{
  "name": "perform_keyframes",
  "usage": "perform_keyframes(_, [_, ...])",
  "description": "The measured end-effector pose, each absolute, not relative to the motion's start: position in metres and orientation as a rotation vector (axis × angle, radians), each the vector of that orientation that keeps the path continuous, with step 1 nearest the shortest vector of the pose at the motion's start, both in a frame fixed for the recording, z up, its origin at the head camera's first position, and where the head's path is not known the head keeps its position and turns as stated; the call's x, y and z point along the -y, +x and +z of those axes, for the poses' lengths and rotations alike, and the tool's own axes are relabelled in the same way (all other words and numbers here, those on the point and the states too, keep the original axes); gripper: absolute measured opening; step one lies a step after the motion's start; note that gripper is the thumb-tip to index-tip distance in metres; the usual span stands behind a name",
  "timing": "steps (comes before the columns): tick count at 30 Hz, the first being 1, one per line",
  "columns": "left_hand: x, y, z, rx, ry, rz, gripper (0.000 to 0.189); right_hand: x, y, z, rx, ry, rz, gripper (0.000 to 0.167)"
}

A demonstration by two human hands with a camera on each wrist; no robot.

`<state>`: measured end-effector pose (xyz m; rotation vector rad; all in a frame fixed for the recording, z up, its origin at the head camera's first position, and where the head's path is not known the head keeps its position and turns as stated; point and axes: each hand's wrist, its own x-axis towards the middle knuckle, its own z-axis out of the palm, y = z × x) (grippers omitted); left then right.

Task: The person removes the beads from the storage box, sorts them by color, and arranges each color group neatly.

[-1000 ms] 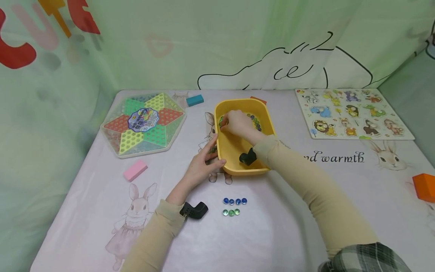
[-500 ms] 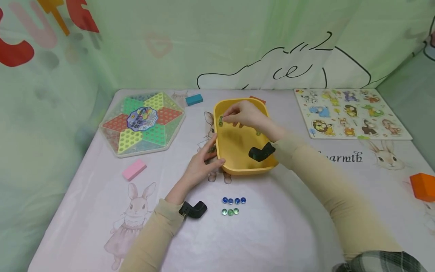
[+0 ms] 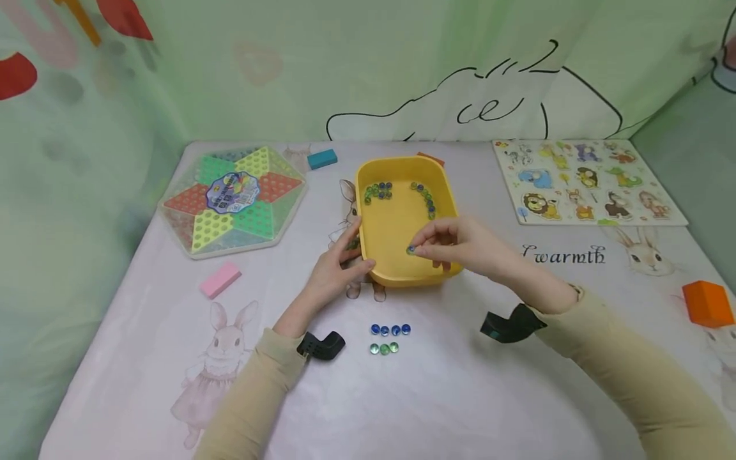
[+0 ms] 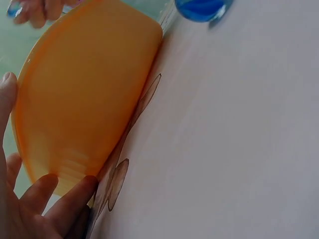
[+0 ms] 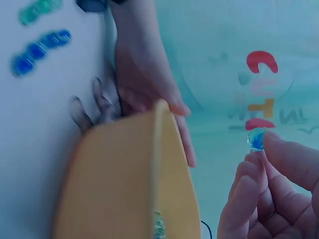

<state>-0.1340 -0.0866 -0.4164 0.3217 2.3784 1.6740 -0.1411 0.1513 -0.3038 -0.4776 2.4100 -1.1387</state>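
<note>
My right hand (image 3: 468, 246) pinches a glass marble (image 3: 411, 250) between thumb and fingertips, above the near right part of a yellow plastic bin (image 3: 391, 239). The right wrist view shows this marble (image 5: 255, 139) as clear with blue in it. My left hand (image 3: 333, 271) rests against the bin's left side, its fingers spread along the outer wall and its thumb at the near left corner. Inside the bin, green and blue marbles (image 3: 379, 190) cluster at the far left, and a curved line of marbles (image 3: 427, 199) lies along the right.
In front of the bin, a row of blue marbles (image 3: 395, 330) lies above a row of three green ones (image 3: 384, 349). A star game board (image 3: 232, 198) sits left, an animal puzzle (image 3: 589, 182) right. Pink (image 3: 221, 280), blue (image 3: 322, 159) and orange blocks (image 3: 707, 303) lie around.
My right hand has lifted from the far left of the bin and moved right and nearer, a marble in its fingertips. The left hand has stayed at the bin's side.
</note>
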Motion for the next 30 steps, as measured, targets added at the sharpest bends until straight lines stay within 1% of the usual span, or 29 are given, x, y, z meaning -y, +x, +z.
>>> perform_keyframes(4, [0.089, -0.135, -0.415, -2.390, 0.333, 1.673, 0.076, -0.157, -0.115, -0.315, -2.356, -0.507, -1.148, 0.015])
perform_keyframes(9, [0.089, -0.136, -0.417, -2.386, 0.344, 1.675, 0.076, -0.159, -0.092, -0.334, -2.307, -0.694, -1.041, 0.011])
perform_keyframes(12, [0.087, -0.130, -0.404, -2.362, 0.333, 1.675, 0.077, -0.159, -0.084, -0.349, -2.332, -0.802, -0.961, 0.008])
perform_keyframes(16, [0.085, -0.122, -0.384, -2.328, 0.311, 1.665, 0.077, -0.159, -0.079, -0.364, -2.412, -0.841, -0.873, 0.005])
perform_keyframes(30, [0.085, -0.122, -0.383, -2.306, 0.298, 1.694, 0.076, -0.160, -0.084, -0.377, -2.474, -0.781, -0.826, 0.003])
